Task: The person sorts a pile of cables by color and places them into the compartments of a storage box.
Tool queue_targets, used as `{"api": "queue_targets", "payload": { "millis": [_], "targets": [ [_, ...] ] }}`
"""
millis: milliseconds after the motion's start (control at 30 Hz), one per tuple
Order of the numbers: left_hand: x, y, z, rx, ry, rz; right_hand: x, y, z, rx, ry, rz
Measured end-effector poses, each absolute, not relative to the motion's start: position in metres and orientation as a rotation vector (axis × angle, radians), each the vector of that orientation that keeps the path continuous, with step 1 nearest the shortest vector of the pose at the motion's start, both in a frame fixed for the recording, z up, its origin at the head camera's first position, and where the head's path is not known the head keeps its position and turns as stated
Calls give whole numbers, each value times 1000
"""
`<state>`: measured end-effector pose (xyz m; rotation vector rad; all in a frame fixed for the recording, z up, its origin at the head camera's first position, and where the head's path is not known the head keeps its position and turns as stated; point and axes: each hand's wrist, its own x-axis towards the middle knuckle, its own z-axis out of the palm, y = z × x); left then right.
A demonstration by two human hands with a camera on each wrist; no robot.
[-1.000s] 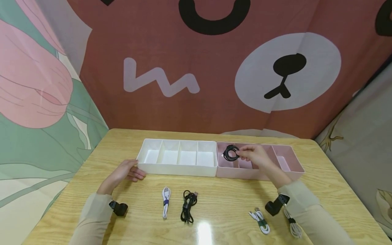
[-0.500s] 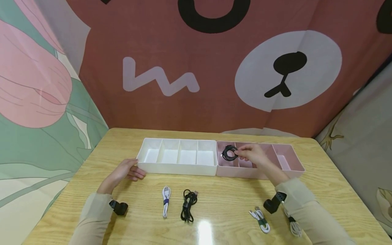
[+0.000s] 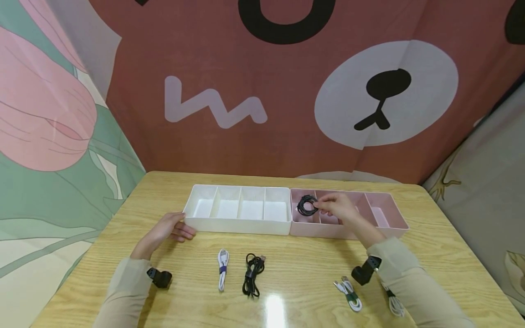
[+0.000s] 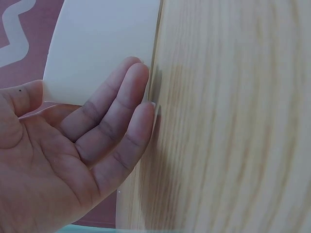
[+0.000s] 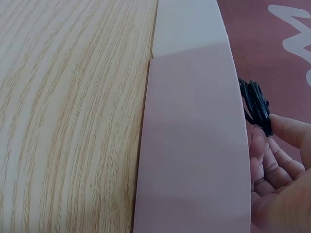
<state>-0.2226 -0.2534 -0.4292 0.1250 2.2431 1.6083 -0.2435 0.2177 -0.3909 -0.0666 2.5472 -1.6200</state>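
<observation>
My right hand [image 3: 337, 207] pinches a coiled black cable [image 3: 305, 206] between thumb and fingertips, over the leftmost compartment of the pink divided box [image 3: 328, 231]. In the right wrist view, the coil [image 5: 255, 107] shows just beyond the box's top rim. My left hand [image 3: 166, 230] touches the left end of the white divided box [image 3: 238, 226], its fingers nearly straight. The left wrist view shows the thumb and fingertips against that box's end [image 4: 107, 43], with the palm turned to the camera. The two boxes stand end to end.
On the wooden table [image 3: 295, 269] lie a white cable with a purple tie [image 3: 222, 270], a bundled black cable [image 3: 252, 275] and a white cable with a green tie [image 3: 349, 296]. Another white cable [image 3: 394, 303] is partly under the right sleeve. A printed cloth [image 3: 205, 150] hangs behind.
My right hand and the black coil have shifted slightly left over the pink box, mostly in the first half second. The left hand stays at the white box.
</observation>
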Motion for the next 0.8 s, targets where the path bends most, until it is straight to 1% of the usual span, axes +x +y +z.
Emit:
{"api": "queue_targets", "payload": {
  "millis": [133, 367, 800],
  "targets": [
    [-222, -253, -428, 126, 2245, 1608, -244, 218, -393, -38, 2563, -1601],
    [-222, -252, -427, 117, 2244, 1608, -242, 219, -395, -80, 2538, -1607],
    [-222, -253, -428, 113, 2239, 1601, -238, 221, -394, -69, 2554, -1603]
  ]
}}
